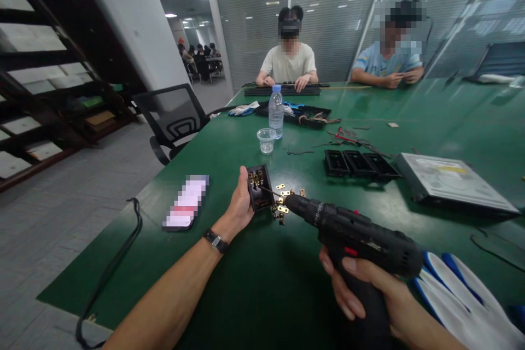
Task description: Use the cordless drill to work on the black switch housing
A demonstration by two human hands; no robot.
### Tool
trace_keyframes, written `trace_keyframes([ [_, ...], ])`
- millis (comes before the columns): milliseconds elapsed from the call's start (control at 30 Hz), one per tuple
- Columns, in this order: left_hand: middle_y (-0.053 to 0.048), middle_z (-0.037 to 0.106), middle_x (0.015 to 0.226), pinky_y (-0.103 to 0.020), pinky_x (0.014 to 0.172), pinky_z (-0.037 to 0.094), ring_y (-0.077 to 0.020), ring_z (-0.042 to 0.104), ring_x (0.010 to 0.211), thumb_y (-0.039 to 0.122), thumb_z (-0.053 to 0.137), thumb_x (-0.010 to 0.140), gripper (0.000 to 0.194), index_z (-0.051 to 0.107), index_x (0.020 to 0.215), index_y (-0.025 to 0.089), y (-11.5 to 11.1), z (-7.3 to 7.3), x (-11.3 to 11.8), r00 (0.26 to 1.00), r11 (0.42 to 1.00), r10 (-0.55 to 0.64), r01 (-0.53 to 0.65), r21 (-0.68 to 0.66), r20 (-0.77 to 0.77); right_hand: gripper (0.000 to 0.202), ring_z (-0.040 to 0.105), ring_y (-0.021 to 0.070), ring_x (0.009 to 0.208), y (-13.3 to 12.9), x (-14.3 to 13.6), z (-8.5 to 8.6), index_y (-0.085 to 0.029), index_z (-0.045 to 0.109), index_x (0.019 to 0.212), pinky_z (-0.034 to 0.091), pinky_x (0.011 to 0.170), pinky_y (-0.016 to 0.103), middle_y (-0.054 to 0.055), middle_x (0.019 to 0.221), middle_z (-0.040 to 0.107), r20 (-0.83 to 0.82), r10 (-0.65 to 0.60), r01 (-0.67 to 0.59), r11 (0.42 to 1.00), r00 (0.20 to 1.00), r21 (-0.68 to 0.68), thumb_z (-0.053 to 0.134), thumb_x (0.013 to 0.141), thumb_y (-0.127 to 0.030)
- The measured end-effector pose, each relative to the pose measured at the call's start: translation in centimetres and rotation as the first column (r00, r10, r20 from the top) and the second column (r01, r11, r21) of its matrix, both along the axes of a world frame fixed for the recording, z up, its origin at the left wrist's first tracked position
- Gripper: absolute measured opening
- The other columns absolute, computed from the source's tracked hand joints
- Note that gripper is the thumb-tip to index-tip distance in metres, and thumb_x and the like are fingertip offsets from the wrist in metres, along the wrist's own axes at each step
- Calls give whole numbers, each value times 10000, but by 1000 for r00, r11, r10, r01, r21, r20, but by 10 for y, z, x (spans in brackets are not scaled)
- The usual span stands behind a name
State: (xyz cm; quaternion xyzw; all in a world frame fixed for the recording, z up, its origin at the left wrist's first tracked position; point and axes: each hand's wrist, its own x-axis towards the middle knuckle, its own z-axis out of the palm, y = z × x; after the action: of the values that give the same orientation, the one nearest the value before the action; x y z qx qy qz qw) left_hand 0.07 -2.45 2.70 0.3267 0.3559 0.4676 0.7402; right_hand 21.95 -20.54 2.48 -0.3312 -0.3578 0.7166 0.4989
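Observation:
My left hand (240, 202) is wrapped around a small black plastic box (262, 199), tilted with its open side toward me. Brass contacts (256, 178) show inside its upper part. In my right hand (369, 284) is a black cordless drill (361, 235), gripped by its handle. Its long thin bit (273, 192) points left and reaches into the box; whether the tip sits on a screw is too small to tell. Several small brass plates (283, 209) lie scattered on the table just behind and right of the box.
On the green table (164, 279) are a phone (186, 202), a clear cup (266, 141), a water bottle (276, 115), joined black housings (356, 164), a flat metal unit (455, 180) and white-blue gloves (459, 301). A black strap (131, 240) hangs over the left edge. Two people sit opposite.

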Motion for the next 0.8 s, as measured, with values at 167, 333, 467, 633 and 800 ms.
trace_keyframes([
  [167, -114, 730, 899, -323, 749, 596, -229, 713, 862, 792, 483, 831, 749, 658, 1116, 122, -4, -2, 3, 998, 999, -14, 16, 34, -68, 272, 450, 122, 416, -2, -2, 1, -98, 670, 955, 402, 484, 262, 3, 479, 516, -25, -17, 16, 1000, 1000, -16, 527, 945, -328],
  [333, -105, 724, 843, -326, 711, 593, -224, 714, 800, 800, 488, 823, 742, 649, 1092, 127, -6, 0, 4, 993, 999, -17, 20, 27, -115, 277, 471, 128, 423, -2, -2, 1, -101, 665, 960, 393, 484, 262, 7, 492, 532, -33, 9, -10, 1000, 999, -11, 549, 932, -351],
  [467, -104, 717, 793, -316, 693, 588, -218, 713, 765, 805, 490, 817, 737, 647, 1041, 121, -6, 0, 4, 990, 999, -42, 46, 27, -136, 277, 485, 130, 439, -2, -1, 2, -107, 660, 961, 394, 499, 263, 5, 498, 535, -20, 15, -15, 1000, 1000, -4, 547, 937, -359],
  [633, -106, 717, 798, -321, 685, 585, -220, 712, 750, 829, 471, 804, 738, 635, 983, 132, -5, 0, 5, 985, 999, -45, 49, 20, -164, 275, 487, 131, 444, -1, -1, 4, -114, 661, 942, 390, 498, 264, 6, 500, 537, -20, 29, -30, 999, 999, -13, 557, 926, -369],
  [800, -104, 709, 796, -323, 680, 576, -200, 696, 686, 828, 503, 786, 731, 614, 981, 133, -8, 2, 4, 978, 997, -64, 72, 31, -199, 274, 463, 131, 425, -2, -2, 2, -115, 668, 937, 390, 490, 276, 9, 486, 531, -25, 6, -6, 1000, 1000, -12, 556, 931, -365],
])
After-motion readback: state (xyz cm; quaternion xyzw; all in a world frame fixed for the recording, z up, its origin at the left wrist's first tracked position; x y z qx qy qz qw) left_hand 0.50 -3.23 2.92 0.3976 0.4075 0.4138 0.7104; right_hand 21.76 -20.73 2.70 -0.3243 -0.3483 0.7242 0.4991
